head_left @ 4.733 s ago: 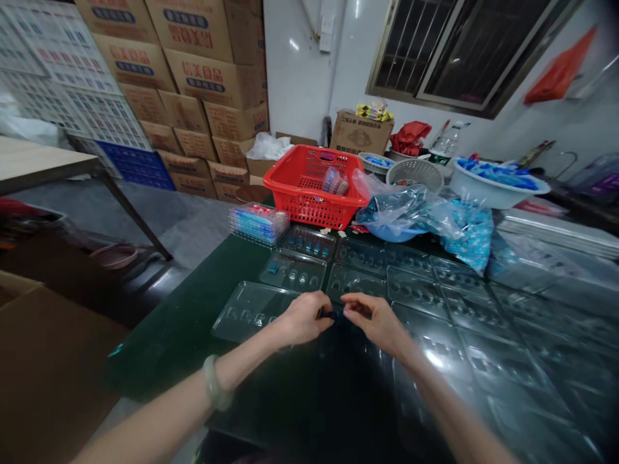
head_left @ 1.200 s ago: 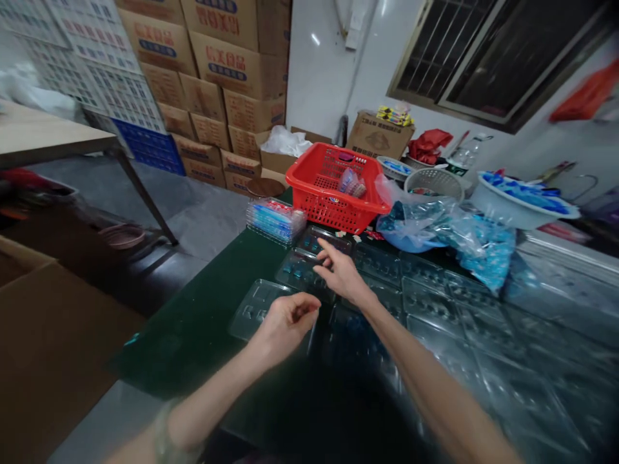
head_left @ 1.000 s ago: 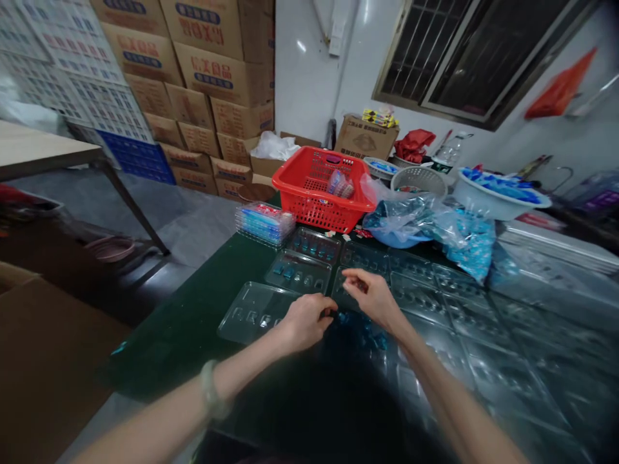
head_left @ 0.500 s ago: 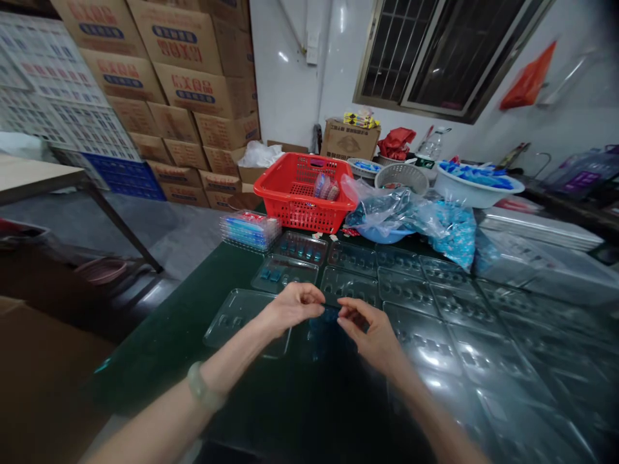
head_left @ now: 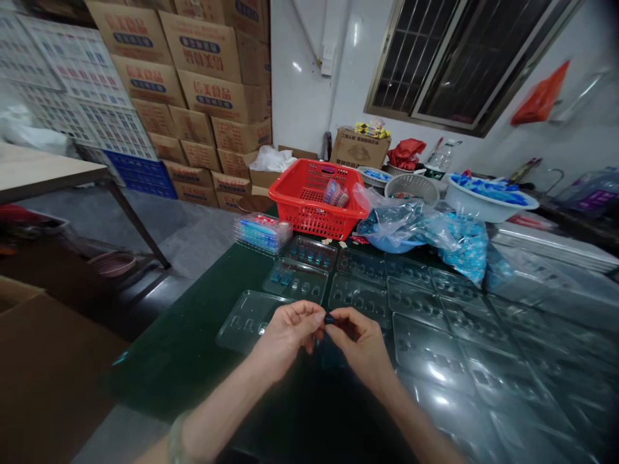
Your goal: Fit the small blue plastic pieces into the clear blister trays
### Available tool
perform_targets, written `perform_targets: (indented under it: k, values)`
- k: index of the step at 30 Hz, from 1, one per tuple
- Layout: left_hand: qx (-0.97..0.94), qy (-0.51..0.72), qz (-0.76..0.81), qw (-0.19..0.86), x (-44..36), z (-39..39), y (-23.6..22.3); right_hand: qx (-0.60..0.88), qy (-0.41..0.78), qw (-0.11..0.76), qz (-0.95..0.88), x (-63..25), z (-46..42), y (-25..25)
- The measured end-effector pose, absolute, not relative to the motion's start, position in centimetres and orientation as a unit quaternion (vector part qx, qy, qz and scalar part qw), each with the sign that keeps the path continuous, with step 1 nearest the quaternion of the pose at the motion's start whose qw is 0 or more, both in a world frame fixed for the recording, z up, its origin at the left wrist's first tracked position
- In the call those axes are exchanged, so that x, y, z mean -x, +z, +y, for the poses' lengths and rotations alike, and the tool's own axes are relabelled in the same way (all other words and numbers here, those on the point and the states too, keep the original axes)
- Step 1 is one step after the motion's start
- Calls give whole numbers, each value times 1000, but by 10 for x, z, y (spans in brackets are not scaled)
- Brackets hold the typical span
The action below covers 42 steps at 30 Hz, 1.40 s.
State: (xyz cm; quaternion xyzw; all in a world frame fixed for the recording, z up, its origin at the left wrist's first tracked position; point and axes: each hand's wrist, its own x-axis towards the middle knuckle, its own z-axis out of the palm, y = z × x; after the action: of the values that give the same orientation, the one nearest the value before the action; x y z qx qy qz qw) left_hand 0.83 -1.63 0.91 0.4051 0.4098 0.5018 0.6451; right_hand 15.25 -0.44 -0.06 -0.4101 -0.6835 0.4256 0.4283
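My left hand (head_left: 293, 332) and my right hand (head_left: 362, 341) meet over the near part of the dark green table (head_left: 184, 348). Between their pinched fingertips is a small dark piece (head_left: 329, 318), too small to identify. Just beyond the hands lie clear plastic trays with moulded hollows. One clear tray (head_left: 249, 316) sits by my left wrist, and behind it another tray (head_left: 312, 277) holds two small blue pieces (head_left: 281, 277). Farther back, a tray (head_left: 316, 243) has several bluish pieces in its hollows. A faint blue patch below my fingers is unclear.
Rows of clear trays (head_left: 425, 345) cover the table's right side. At the back stand a stack of filled clear packs (head_left: 264, 233), a red basket (head_left: 319, 216), a bag of blue pieces (head_left: 464, 241) and a white basin (head_left: 488, 207). Cardboard boxes (head_left: 217, 96) line the wall.
My hands, apart before, have come together with their fingertips closed on the small dark piece. The camera view has shifted slightly, so the surroundings appear farther right and lower.
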Motion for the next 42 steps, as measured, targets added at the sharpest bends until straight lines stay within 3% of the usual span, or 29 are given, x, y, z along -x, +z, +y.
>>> perform_targets:
  k: [7, 12, 15, 24, 29, 32, 37, 42]
  values:
    - [-435, 497, 480, 577, -3, -26, 15, 406, 459, 425, -666, -143, -5, -5]
    - [-467, 515, 465, 548, 2, -27, 14, 391, 570, 408, -596, -147, -5, 0]
    - [-495, 518, 443, 538, 2, -28, 11, 390, 575, 411, -590, -148, -3, 0]
    - [-497, 522, 443, 533, 6, -30, 14, 406, 347, 450, -716, -141, -11, -1]
    - [-545, 517, 436, 496, 6, -32, 15, 430, 504, 430, -614, -141, -10, 2]
    - [-591, 515, 458, 419, 5, -33, 10, 438, 568, 422, -554, -141, -8, 1]
    - [-641, 517, 483, 297, 2, -34, 2, 437, 580, 428, -538, -141, -9, -1]
    - [-652, 507, 480, 296, 0, -34, 0, 437, 573, 427, -546, -142, -10, -3]
